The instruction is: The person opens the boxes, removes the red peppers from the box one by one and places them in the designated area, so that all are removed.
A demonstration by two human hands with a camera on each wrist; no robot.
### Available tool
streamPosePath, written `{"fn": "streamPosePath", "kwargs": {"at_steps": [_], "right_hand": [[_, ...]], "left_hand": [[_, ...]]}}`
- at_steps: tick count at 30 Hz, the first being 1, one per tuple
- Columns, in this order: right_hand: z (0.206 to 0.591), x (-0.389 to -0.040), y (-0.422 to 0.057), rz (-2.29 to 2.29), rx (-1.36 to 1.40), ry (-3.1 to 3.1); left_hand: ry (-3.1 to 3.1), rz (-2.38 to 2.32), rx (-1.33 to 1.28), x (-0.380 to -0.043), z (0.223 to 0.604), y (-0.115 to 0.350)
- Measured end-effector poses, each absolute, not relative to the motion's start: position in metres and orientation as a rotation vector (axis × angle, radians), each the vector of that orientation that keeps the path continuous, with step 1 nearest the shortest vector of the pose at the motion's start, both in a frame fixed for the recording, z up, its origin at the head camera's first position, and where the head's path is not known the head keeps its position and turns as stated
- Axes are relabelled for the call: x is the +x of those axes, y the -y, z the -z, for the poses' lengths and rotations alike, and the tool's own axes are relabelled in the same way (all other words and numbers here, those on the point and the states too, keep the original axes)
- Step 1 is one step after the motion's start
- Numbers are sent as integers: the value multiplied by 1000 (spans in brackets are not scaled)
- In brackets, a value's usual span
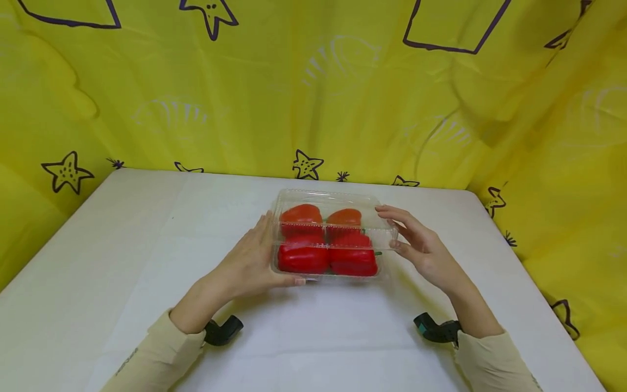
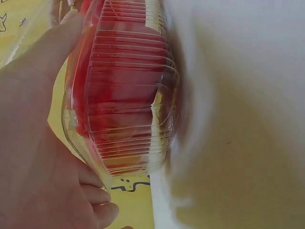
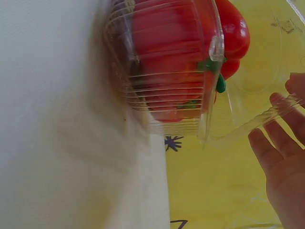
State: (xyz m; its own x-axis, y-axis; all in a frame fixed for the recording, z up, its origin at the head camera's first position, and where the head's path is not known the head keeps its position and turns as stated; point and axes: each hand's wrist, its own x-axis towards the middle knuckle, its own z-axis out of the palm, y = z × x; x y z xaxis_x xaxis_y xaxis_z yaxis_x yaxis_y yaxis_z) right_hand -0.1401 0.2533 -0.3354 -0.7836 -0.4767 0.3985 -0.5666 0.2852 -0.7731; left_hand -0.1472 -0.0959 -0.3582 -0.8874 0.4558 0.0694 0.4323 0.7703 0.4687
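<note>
A clear plastic clamshell box (image 1: pixel 327 276) on the white table holds several red bell peppers (image 1: pixel 303 258), some with green stems (image 3: pixel 220 82). Its transparent lid (image 1: pixel 338 198) stands partly raised over them, tilted up from the ribbed base (image 2: pixel 128 102). My left hand (image 1: pixel 250 261) grips the box at its left side, thumb along the front edge and fingers along the side toward the back. At the right, my right hand (image 1: pixel 423 247) pinches the lid's right edge between thumb and fingers. The lid's rim also shows at the fingers in the right wrist view.
The white table (image 1: pixel 313 337) extends around the box to both sides and toward me. A yellow curtain (image 1: pixel 274 98) with drawn stars and fish hangs behind the table and along its sides. Dark wrist cameras (image 1: pixel 222 330) are strapped at both sleeves.
</note>
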Motion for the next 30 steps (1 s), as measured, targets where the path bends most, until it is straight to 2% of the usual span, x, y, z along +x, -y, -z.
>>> {"fn": "streamPosePath", "kwargs": {"at_steps": [20, 30], "right_hand": [[315, -142, -247, -1557, 940, 2446], [321, -151, -242, -1697, 692, 2361]], "left_hand": [[-2940, -633, 684, -145, 355, 93], [-2922, -593, 675, -140, 351, 95]]}}
